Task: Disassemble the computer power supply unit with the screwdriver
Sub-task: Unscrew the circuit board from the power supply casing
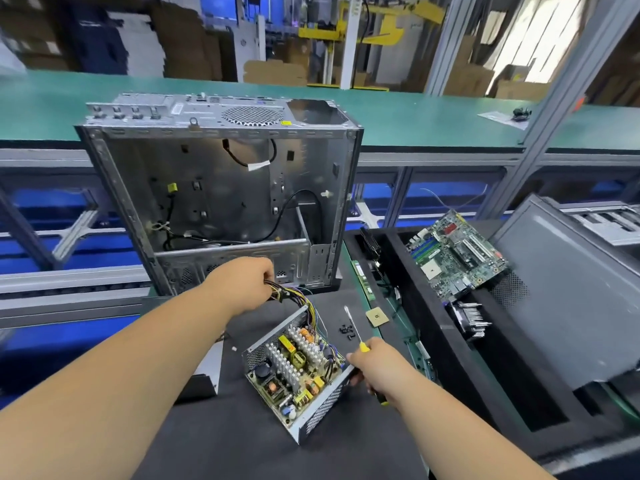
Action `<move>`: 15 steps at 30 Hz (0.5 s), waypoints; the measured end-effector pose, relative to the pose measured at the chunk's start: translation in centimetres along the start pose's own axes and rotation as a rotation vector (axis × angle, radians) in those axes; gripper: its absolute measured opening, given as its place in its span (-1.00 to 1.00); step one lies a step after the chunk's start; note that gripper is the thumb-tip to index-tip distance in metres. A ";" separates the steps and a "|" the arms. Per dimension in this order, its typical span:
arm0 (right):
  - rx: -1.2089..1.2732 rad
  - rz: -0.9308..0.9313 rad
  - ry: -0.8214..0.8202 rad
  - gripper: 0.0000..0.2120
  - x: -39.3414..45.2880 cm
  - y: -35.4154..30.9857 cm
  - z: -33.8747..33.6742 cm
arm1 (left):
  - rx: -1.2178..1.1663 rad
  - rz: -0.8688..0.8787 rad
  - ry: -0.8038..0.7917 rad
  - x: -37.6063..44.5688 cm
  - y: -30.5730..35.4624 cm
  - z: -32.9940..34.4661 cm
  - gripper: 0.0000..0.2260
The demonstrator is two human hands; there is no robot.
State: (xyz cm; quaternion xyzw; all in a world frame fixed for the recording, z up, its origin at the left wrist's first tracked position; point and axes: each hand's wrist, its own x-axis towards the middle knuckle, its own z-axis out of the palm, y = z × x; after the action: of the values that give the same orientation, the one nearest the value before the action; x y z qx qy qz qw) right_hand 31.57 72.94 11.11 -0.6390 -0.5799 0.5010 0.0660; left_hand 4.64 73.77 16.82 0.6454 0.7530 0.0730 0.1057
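Two bare hands work over a dark grey mat on the table (242,455). The left hand (242,282) is closed around a bundle of multicoloured wires (294,294) that run from the far end of the open silver metal power supply unit (298,368). That unit lies on the mat near the table's front edge, lid off, showing a circuit board with finned aluminium heat sinks, yellow transformers and black capacitors.

The right hand (375,367) is wrapped around the yellow-and-black handle of a screwdriver (356,336), whose slim metal shaft points away toward the far edge; its fingertips also touch the unit's near right wall.

Several small black screws (347,331) lie on the mat just left of the shaft, and a square tan processor chip (377,317) lies just right of it. An empty grey steel computer case (221,199) stands open at the table's far edge, behind the unit. Toward the right edge, a green motherboard (457,254) rests tilted in a black foam tray (433,341).
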 end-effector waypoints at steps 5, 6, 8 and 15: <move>-0.167 -0.063 -0.011 -0.70 1.6 -1.2 0.2 | -0.073 -0.108 -0.065 -2.4 -0.8 -1.5 -0.90; -0.210 -0.080 -0.014 -0.72 2.0 -1.6 0.3 | -0.088 -0.139 -0.066 -3.0 -1.2 -1.7 -0.84; -0.276 -0.111 -0.017 -0.76 2.7 -2.5 0.6 | -0.083 -0.205 -0.059 -4.2 -2.2 -2.0 -0.78; -0.289 -0.239 -0.058 -0.83 4.3 -4.7 1.6 | -0.104 -0.448 -0.095 -8.3 -6.0 -2.1 -0.76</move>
State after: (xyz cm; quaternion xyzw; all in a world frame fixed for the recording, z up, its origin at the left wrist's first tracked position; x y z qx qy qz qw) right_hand 26.49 77.14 11.06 -0.5537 -0.7192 0.4194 0.0157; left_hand -0.40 64.75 17.95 0.4587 0.8667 0.0560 0.1877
